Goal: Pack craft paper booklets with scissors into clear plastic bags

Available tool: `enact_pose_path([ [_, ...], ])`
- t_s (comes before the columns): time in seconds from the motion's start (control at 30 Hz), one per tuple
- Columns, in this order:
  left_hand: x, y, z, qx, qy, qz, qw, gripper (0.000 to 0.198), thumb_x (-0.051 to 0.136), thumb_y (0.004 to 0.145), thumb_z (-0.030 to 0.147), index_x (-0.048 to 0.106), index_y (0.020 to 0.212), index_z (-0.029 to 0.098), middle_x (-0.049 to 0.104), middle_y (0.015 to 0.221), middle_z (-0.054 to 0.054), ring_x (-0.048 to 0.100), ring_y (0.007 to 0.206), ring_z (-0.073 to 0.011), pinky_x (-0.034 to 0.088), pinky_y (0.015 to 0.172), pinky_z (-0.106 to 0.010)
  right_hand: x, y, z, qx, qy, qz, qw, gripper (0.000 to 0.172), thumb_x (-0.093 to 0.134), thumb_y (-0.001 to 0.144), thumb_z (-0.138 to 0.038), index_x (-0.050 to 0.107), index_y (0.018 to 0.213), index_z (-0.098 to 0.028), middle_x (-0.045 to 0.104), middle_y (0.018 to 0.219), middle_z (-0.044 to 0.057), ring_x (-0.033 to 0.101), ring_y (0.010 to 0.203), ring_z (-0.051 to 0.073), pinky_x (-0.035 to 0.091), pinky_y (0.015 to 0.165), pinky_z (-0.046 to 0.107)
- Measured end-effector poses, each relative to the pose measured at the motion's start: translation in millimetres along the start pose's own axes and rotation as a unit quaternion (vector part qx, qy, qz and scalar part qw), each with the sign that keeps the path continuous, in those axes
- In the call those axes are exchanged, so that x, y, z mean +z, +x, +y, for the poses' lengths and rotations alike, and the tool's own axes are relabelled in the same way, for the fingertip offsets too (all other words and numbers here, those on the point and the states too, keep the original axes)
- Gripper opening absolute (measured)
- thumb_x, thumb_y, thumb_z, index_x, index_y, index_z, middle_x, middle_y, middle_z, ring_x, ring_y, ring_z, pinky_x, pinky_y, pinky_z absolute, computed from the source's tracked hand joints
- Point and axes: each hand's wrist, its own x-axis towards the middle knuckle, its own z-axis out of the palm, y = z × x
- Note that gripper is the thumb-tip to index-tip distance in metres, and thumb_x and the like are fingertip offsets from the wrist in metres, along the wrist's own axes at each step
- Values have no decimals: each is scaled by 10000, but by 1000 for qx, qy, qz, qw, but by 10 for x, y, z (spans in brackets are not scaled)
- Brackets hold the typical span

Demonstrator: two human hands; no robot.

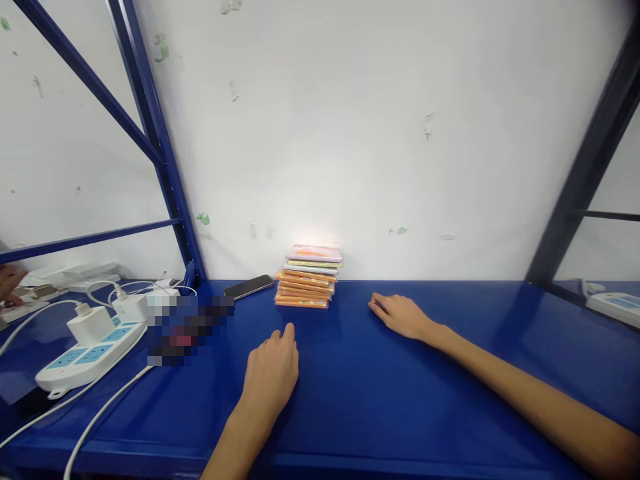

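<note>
A stack of thin, flat booklet-like packs (305, 283) rests by the wall, mostly orange-edged, with paler ones on top. My left hand (273, 363) lies on the blue tabletop (380, 400), nearer to me than the stack. Its index finger points forward and the other fingers bend loosely, partly hidden by the back of the hand. To the right of the stack, my right hand (400, 315) rests palm down with its fingers loosely extended. Neither hand touches the stack, and nothing shows in either one.
A dark-screened phone (249, 287) lies left of the stack. Farther left is a white power strip (93, 353) with plugged-in chargers and cables, beside a pixelated dark item (190, 331). Blue frame posts (163, 153) flank the table. Another person's hand (9, 285) shows at the far left.
</note>
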Motion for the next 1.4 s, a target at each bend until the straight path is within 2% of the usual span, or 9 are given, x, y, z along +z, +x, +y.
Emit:
enact_pose_path([
  [0.2, -23, 8, -3, 2, 19, 1, 1000, 349, 301, 1016, 211, 600, 1194, 170, 710, 988, -118, 719, 863, -283, 504, 694, -354, -25, -1, -17, 0, -5, -7, 1000, 436, 229, 1082, -481, 553, 932, -232, 675, 765, 40, 654, 691, 230, 345, 606, 303],
  [0.3, -16, -17, -3, -9, 27, 22, 999, 394, 316, 1014, 283, 615, 1235, 152, 693, 1110, -180, 676, 1050, -329, 512, 794, -386, -41, -7, -27, -2, -7, -11, 1000, 442, 231, 1080, -491, 558, 933, -233, 679, 771, 47, 658, 698, 238, 351, 608, 310],
  [0.43, 43, -33, -60, -74, 27, 19, 997, 734, 323, 965, 631, 490, 1506, 163, 417, 1551, -284, 297, 1456, -539, 290, 1098, -646, -53, -21, -30, -4, -5, -14, 1000, 463, 221, 1080, -499, 582, 966, -232, 706, 819, 63, 674, 735, 248, 373, 624, 315],
  [0.53, 77, -27, -109, -100, -12, -55, 993, 914, 222, 890, 799, 330, 1594, 225, 273, 1651, -256, 143, 1504, -559, 165, 1142, -694, -58, -30, -30, -3, 1, -15, 1000, 497, 189, 1083, -506, 599, 1012, -233, 718, 853, 71, 684, 768, 252, 395, 649, 317],
  [0.9, 51, -35, -90, -92, 8, -57, 994, 911, 214, 898, 788, 297, 1596, 209, 255, 1645, -290, 165, 1497, -562, 177, 1138, -688, -56, -37, -27, 15, 35, -21, 999, 556, 202, 1074, -521, 661, 1153, -218, 740, 968, 100, 696, 889, 282, 445, 756, 346],
  [1.03, 71, -24, -99, -90, 10, -47, 995, 903, 219, 901, 782, 308, 1595, 211, 293, 1638, -273, 191, 1489, -566, 194, 1128, -692, -149, -20, -72, 33, 66, -14, 997, 550, 258, 1061, -541, 699, 1018, -216, 747, 908, 91, 698, 845, 276, 452, 754, 346],
  [1.13, 94, -29, -113, -86, 4, -36, 996, 894, 231, 899, 782, 339, 1586, 221, 311, 1631, -271, 205, 1483, -572, 192, 1124, -700, -332, 161, -186, 51, 111, 9, 992, 659, 162, 1060, -588, 697, 934, -224, 742, 798, 61, 700, 792, 244, 465, 752, 332],
  [1.27, 118, -47, -126, -85, -3, -26, 996, 875, 254, 904, 771, 373, 1574, 220, 318, 1628, -273, 212, 1480, -575, 186, 1125, -703, -610, 673, -432, 95, 169, 44, 980, 858, 37, 993, -727, 709, 1038, -194, 763, 808, 85, 713, 765, 237, 498, 778, 350],
  [1.4, 115, -63, -130, -85, -9, -25, 996, 890, 247, 895, 786, 366, 1577, 227, 316, 1635, -256, 204, 1482, -574, 175, 1129, -703, -770, 1183, -608, 137, 211, 2, 968, 868, 334, 859, -888, 722, 917, -114, 753, 755, 156, 702, 634, 250, 541, 697, 381],
])
